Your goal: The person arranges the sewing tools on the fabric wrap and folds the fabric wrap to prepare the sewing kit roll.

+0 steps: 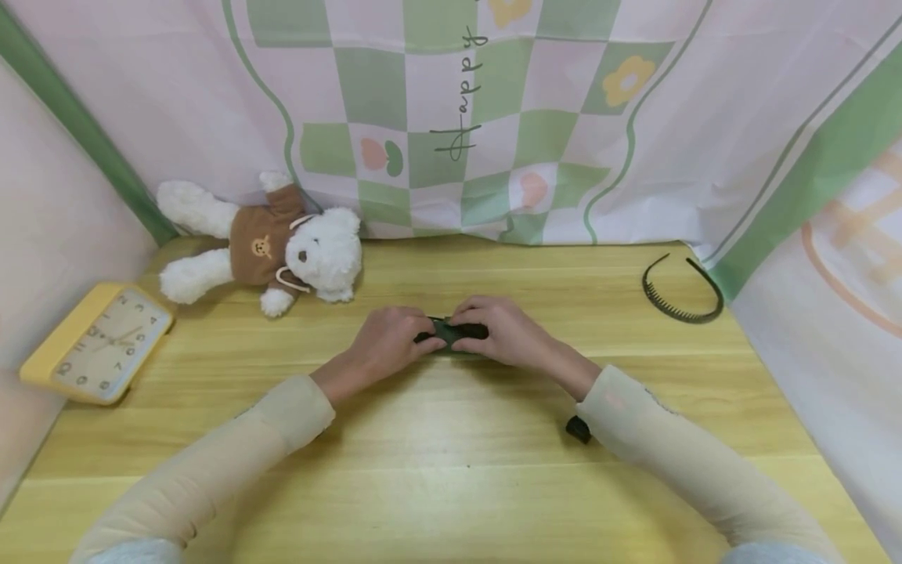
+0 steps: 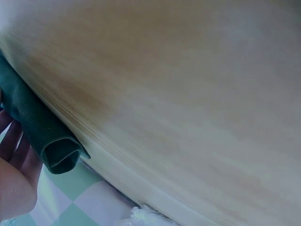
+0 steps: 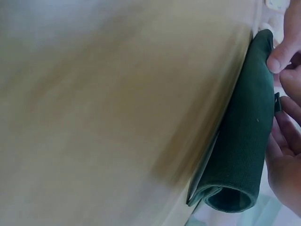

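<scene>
Both hands meet at the table's far middle over a dark green rolled-up cloth [image 1: 451, 337], whose open hollow ends show in the wrist views. My left hand [image 1: 387, 345] grips its left part, thumb on the near side. My right hand [image 1: 510, 333] holds the right part, with its thumb near the left thumb. In the right wrist view the green roll [image 3: 237, 136] lies along the wooden surface, and a small dark tab [image 3: 277, 102] sticks out by the right fingers. A loose flap edge runs along the roll's underside. Parts of the roll are hidden under the fingers.
A small black object [image 1: 579, 429] lies beside the right sleeve. The black toothed headband [image 1: 683, 313] rests at the far right. At the left are a white plush bear in a brown hoodie [image 1: 261, 247] and a yellow clock [image 1: 106, 345]. A checkered curtain [image 1: 437, 117] borders the table's back.
</scene>
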Demonstrator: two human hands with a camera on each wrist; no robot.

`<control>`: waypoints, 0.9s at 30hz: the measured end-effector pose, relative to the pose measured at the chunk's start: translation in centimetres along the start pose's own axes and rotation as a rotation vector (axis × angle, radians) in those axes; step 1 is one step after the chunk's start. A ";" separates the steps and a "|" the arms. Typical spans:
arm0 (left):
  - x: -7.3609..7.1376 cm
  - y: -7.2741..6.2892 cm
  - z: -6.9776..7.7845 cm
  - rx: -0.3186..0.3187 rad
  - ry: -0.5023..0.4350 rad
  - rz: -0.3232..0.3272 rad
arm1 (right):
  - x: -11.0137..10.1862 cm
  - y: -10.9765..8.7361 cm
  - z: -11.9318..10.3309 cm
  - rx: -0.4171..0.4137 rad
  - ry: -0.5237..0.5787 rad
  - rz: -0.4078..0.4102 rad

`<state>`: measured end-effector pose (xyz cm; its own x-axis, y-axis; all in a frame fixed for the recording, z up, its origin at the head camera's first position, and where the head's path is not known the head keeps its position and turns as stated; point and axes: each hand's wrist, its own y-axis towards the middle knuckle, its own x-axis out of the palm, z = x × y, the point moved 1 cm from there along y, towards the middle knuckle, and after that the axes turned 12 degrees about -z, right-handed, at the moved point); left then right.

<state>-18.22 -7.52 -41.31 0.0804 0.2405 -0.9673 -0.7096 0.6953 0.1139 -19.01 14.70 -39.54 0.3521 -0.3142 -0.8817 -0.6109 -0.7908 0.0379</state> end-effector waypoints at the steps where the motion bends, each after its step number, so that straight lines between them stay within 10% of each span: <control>1: 0.0 0.0 0.0 -0.003 0.002 -0.001 | 0.1 -0.1 -0.1 -0.011 -0.034 -0.007; 27: 0.1 0.0 -0.2 -0.004 0.030 -0.003 | 0.3 -0.3 -0.4 -0.086 -0.237 -0.022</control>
<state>-18.33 -7.59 -41.47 0.0622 0.2181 -0.9740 -0.7119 0.6936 0.1098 -18.42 14.65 -39.66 0.1824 -0.1727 -0.9679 -0.5390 -0.8409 0.0485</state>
